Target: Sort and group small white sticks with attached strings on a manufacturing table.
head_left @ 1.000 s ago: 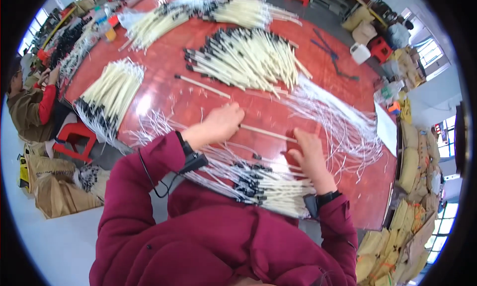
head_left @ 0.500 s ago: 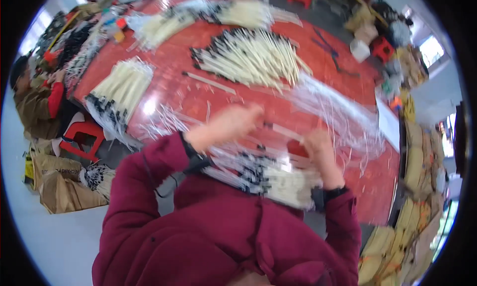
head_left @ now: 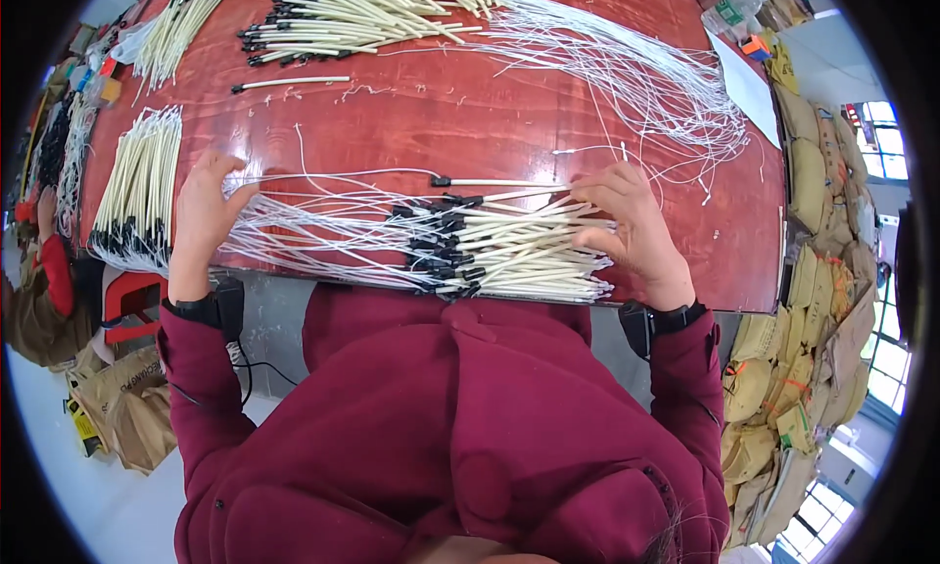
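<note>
A pile of cream tubes with black end pieces and white wires point(head_left: 529, 246) lies along the table's front edge. One single cream tube point(head_left: 499, 183) rests along the pile's far side, its white wire running leftward. My right hand point(head_left: 632, 216) is over the right end of that tube, fingers stretched and thumb apart; the fingertips seem to touch or nearly touch it. My left hand point(head_left: 208, 207) hovers at the left ends of the white wires point(head_left: 313, 231), thumb and forefinger spread with nothing visible between them.
A neat bundle of tubes point(head_left: 142, 177) lies at the left edge. Farther back are a large tube heap point(head_left: 362, 16), a lone tube point(head_left: 294, 81) and a tangle of white wires point(head_left: 646, 70). Sacks point(head_left: 822, 300) are stacked at right; a person point(head_left: 44, 290) sits at left beside a red stool point(head_left: 132, 305).
My view has tilted down toward the front edge. The hands have moved apart, the left one leftward. The tube that was by my right hand now lies along the pile.
</note>
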A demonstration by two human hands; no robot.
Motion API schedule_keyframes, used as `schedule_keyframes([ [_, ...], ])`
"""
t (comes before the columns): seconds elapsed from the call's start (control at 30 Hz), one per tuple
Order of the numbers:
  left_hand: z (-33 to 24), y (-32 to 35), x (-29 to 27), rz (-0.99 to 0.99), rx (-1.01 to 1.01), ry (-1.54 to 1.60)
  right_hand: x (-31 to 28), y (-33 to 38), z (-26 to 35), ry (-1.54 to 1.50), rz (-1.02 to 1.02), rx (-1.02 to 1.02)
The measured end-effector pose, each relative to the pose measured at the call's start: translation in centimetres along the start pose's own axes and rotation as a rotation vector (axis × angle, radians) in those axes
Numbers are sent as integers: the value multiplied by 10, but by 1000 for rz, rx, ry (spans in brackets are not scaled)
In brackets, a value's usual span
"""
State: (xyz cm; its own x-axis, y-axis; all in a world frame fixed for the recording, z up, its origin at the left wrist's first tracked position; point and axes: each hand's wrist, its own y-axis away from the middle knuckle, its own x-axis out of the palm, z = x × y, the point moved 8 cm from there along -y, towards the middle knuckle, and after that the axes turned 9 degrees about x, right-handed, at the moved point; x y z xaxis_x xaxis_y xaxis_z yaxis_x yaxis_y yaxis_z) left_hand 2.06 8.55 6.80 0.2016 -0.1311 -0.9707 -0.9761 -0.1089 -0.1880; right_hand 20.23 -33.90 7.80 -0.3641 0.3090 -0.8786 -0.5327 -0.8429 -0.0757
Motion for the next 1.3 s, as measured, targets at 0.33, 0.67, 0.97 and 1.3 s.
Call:
schedule_keyframes([
  [0.33,-211,-142,75,94,572,497,-6,-10,-37,100,-131,152],
  [0.67,-316,-102,131,307,778,485,-33,16,-157,137,-390,299],
  [0.97,-302,-152,121,372,717,404,-32,-13,-102,243,-313,217],
  [1.3,-310,-285,138,-114,708,313,-31,-15,-79,223,-366,188],
])
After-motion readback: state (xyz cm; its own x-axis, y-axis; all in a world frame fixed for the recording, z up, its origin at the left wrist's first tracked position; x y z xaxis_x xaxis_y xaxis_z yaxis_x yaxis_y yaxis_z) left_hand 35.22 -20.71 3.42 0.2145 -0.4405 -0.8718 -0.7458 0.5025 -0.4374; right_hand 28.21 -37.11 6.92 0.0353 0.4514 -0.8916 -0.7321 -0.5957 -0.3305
